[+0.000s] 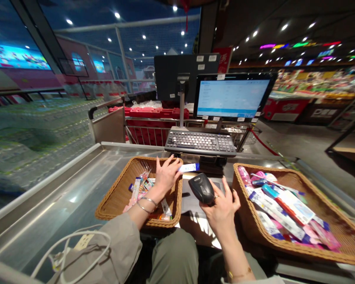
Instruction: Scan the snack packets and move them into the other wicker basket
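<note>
Metal counter (pixel 68 177): running beneath both hands. Left hand (pixel 167 173): pinching one end of a slim white-and-blue packet (pixel 189 167), which is projecting from the fingertips toward the right hand's side. Right hand (pixel 221 209): gripping a black handheld scanner (pixel 201 188), its head sitting just nearer the body than that packet. Left wicker basket (pixel 115 197): lying under the left hand and forearm, containing small packaged items (pixel 139 187). Right wicker basket (pixel 347 238): standing to the right hand's right, containing assorted colourful packages (pixel 286 207). Keyboard (pixel 199 142): resting beyond the pinched packet. Lit monitor (pixel 232 96): standing farther beyond, displaying a pale screen.
</note>
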A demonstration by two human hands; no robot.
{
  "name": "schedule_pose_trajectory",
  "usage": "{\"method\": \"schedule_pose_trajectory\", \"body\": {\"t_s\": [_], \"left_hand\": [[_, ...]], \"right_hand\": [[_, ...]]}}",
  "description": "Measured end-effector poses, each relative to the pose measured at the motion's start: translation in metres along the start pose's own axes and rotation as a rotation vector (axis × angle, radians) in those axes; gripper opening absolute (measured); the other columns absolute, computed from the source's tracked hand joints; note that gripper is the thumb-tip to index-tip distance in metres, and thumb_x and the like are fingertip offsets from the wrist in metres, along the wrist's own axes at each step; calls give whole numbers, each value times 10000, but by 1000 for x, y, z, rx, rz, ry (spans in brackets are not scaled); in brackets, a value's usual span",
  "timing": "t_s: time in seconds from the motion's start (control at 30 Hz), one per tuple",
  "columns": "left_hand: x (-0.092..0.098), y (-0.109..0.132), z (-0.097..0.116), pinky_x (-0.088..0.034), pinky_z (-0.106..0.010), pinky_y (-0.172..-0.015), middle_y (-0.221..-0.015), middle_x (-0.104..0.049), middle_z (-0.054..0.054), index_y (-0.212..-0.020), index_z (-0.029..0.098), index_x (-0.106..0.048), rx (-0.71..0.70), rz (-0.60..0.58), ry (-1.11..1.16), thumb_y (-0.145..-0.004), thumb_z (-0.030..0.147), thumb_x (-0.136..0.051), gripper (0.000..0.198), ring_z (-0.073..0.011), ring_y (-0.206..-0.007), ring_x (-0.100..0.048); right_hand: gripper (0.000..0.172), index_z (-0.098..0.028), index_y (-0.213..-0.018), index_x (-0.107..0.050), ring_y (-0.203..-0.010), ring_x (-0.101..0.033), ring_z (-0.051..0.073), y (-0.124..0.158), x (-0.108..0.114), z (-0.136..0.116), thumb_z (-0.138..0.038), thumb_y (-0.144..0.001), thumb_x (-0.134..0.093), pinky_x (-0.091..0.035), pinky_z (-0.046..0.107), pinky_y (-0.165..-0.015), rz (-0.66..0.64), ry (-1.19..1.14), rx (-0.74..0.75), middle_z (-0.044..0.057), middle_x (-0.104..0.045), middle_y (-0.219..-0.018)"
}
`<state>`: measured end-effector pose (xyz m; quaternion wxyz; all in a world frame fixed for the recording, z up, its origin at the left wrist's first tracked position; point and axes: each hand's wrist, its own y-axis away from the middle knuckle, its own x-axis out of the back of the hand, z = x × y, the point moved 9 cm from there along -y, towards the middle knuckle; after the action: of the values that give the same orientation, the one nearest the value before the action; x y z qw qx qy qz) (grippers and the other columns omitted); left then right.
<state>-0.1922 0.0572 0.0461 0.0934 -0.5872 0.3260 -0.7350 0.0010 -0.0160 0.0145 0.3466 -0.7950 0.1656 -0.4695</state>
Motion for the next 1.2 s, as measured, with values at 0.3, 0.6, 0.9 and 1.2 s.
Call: {"method": "schedule_pose_trajectory", "body": {"t_s": [0.3, 0.6, 0.9, 1.2], "left_hand": [[-1, -1, 2, -117, -753, -1116, -1275, -666, -65, -1147, 284, -665, -1, 21, -4, -924, 297, -594, 234, -307, -1328, -496], [7, -7, 10, -135, -758, -1109, -1279, -661, -67, -1142, 282, -666, -4, 18, 3, -929, 307, -590, 227, -317, -1332, -490], [8, -14, 30, -145, -757, -1108, -1287, -657, -66, -1155, 273, -661, -39, 37, 4, -916, 324, -616, 248, -305, -1344, -478], [1, -33, 73, -160, -757, -1108, -1297, -650, -64, -1154, 284, -660, -108, 55, 49, -892, 353, -649, 271, -302, -1351, -470]], "right_hand": [[222, -267, -965, -698, -1405, -338, 327, 0, 3, -3, -297, -764, -608, -134, 545, -1086, -30, -2, 18, 26, -666, -1252], [230, -247, -975, -679, -1379, -387, 326, 0, 15, 0, -299, -762, -608, -204, 524, -1067, 52, 14, 14, 37, -655, -1271], [254, -217, -1007, -679, -1351, -406, 338, -1, 49, 12, -339, -813, -570, -237, 547, -1051, 157, 53, -73, 76, -678, -1219], [297, -213, -1039, -679, -1359, -394, 361, 2, 78, 40, -396, -837, -560, -239, 586, -1056, 223, 66, -199, 97, -668, -1232]]}}
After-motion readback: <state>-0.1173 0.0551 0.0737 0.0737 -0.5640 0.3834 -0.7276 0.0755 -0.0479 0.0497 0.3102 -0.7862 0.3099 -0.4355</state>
